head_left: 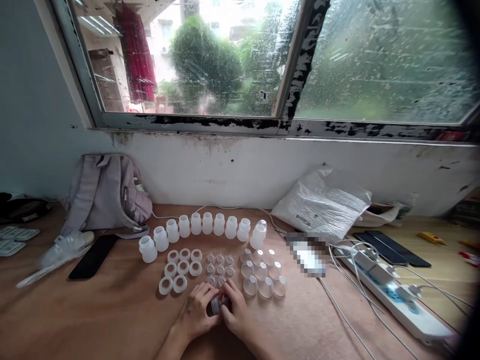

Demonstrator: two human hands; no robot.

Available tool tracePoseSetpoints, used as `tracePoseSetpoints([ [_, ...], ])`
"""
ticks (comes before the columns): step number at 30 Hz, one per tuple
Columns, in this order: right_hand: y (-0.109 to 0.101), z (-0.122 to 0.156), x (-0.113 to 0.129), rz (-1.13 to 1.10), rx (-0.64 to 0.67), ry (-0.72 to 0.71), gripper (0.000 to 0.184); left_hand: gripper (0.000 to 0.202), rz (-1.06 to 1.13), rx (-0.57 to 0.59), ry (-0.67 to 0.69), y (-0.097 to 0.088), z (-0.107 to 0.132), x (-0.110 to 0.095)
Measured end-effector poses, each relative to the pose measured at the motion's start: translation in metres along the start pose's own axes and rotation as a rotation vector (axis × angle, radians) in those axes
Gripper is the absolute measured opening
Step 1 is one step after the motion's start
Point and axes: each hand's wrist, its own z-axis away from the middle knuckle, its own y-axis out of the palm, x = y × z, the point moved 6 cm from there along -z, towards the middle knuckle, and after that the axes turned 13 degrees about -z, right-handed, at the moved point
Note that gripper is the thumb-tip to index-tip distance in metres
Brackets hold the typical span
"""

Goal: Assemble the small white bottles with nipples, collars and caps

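- Ribbed grey piece, small and partly hidden by fingers, sits low over the wooden table, at the near edge of the laid-out parts and right in front of the person.
- Both hands are brought together on it: the left hand closes on it from the left, and the right hand meets it from the right, fingertips touching over the top.
- I cannot make out what exactly the ribbed grey piece is, as too little of it shows between the fingers.
- Just beyond the hands lies a cluster of small capped bits, set in short rows.
- To the left of those are white rings, lying flat in rows of two and three.
- To the right are clear domes, grouped close together.
- Behind all of this, a curved row of white bottles stands upright, the last one on the right tilted.
- A grey backpack leans against the wall at the far left, with a black phone lying flat in front of it.
- A crumpled plastic bag rests by the wall on the right.
- A white power strip with plugs and cables lies along the right side, well apart from the hands.
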Motion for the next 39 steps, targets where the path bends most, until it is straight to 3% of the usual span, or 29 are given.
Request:
tracePoseSetpoints([
  [12, -0.002, -0.003, 0.004, 0.039, -0.009, -0.011, 0.021, 0.027, 0.018, -0.023, 0.011, -0.005, 0.000, 0.000],
  [19, -0.021, -0.003, -0.003, 0.170, -0.086, 0.049, 0.021, 0.034, -0.049, -0.055, -0.034, -0.019, 0.003, 0.014],
  [25, -0.022, -0.005, -0.005, 0.298, -0.093, 0.151, 0.022, 0.027, -0.166, -0.046, -0.046, -0.025, 0.001, 0.021],
  [39, -0.023, -0.004, -0.010, 0.340, -0.107, 0.168, 0.019, 0.021, -0.312, -0.154, -0.160, -0.030, 0.005, 0.039],
])
